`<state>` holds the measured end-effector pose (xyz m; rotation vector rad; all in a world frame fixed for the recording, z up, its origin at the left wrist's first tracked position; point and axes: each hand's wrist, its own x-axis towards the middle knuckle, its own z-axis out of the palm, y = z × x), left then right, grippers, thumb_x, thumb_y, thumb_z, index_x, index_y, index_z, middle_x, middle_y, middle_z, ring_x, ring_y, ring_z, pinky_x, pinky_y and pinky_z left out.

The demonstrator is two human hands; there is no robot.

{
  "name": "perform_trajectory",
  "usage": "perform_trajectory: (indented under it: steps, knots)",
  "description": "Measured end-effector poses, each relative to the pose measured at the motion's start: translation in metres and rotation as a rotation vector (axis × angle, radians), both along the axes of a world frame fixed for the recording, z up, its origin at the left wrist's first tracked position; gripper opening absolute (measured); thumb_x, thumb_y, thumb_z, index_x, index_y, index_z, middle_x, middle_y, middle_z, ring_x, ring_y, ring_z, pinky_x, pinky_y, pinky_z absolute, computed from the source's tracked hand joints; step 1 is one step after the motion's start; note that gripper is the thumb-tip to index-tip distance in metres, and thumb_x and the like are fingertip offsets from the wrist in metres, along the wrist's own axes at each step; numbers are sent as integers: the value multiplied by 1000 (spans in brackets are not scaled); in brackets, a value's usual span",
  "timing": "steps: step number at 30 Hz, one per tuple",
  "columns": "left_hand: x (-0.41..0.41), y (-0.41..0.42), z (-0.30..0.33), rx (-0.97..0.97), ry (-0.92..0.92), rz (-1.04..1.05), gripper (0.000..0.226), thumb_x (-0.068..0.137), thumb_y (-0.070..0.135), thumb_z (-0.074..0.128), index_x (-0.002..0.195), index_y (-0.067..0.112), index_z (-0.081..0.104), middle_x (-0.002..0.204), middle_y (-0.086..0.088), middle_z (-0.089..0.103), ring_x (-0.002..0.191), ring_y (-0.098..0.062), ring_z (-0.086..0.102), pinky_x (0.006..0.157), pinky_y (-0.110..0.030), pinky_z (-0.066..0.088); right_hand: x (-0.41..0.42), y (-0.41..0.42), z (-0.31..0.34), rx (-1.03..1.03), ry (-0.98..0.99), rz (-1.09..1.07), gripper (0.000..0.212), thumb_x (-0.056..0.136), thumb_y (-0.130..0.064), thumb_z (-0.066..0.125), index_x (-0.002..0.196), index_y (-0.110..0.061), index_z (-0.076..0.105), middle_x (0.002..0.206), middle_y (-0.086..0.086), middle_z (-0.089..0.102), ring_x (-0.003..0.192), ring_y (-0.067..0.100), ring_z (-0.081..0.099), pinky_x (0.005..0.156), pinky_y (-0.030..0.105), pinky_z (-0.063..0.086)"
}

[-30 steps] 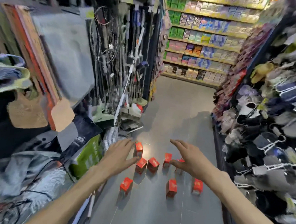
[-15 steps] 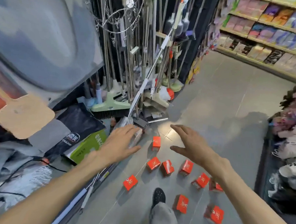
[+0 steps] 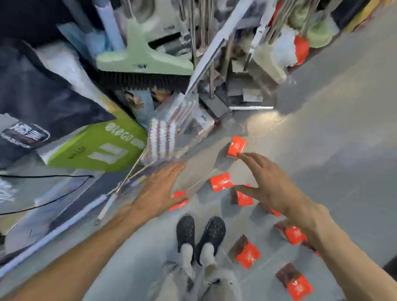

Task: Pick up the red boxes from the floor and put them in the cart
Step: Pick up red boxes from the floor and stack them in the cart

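Several small red boxes lie scattered on the grey floor (image 3: 331, 134) in front of my feet. The farthest red box (image 3: 236, 147) sits just beyond the fingertips of my right hand (image 3: 268, 182), which hovers above the floor with fingers spread and holds nothing. Two more red boxes (image 3: 221, 182) (image 3: 244, 198) lie under that hand. My left hand (image 3: 159, 191) reaches forward with straight fingers, empty, partly covering another red box (image 3: 178, 201). Nearer boxes (image 3: 248, 255) (image 3: 298, 288) lie at the lower right. No cart is in view.
Brooms and mops stand in a rack at the left, with a pale green broom head (image 3: 143, 60) low down. A green package (image 3: 101, 148) and a black bag (image 3: 34, 95) lie at the left edge. My black shoes (image 3: 200, 233) stand between the boxes.
The view has tilted down and closer to the floor. Both hands have lowered toward the boxes, the right now near the farthest box, the left over another. Both stay empty.
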<state>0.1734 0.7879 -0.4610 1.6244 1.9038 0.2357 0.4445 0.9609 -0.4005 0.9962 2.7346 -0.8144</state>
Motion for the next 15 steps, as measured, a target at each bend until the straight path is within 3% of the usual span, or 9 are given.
perform_trajectory:
  steps: [4,9,12,15]
  knots:
    - [2,-37,-134,-165,-12,121,96,79,47,78,154,19,26,157,-2,33,143,-22,29,113,-35,23,-6,-1,-126,-91,17,14,83,78,-45,76,145,-10,41,140,15,50,126,36,49,103,44,42]
    - [2,-86,-294,-290,45,137,108,74,49,82,155,17,19,156,-10,34,143,-31,31,114,-43,26,-6,-11,-272,-207,6,21,86,81,-39,76,150,-14,32,146,14,44,131,33,44,107,40,34]
    - [0,-104,-367,-312,73,198,112,74,55,79,157,18,12,161,-7,24,148,-29,20,119,-46,20,5,-20,-345,-275,-50,3,87,82,-55,62,153,-28,20,150,5,39,135,25,38,111,42,33]
    - [-5,-109,-425,-282,92,182,115,72,56,80,156,16,13,162,-6,22,149,-28,17,120,-47,17,11,-29,-395,-323,-77,3,87,81,-60,57,153,-31,19,149,4,39,134,23,38,111,42,33]
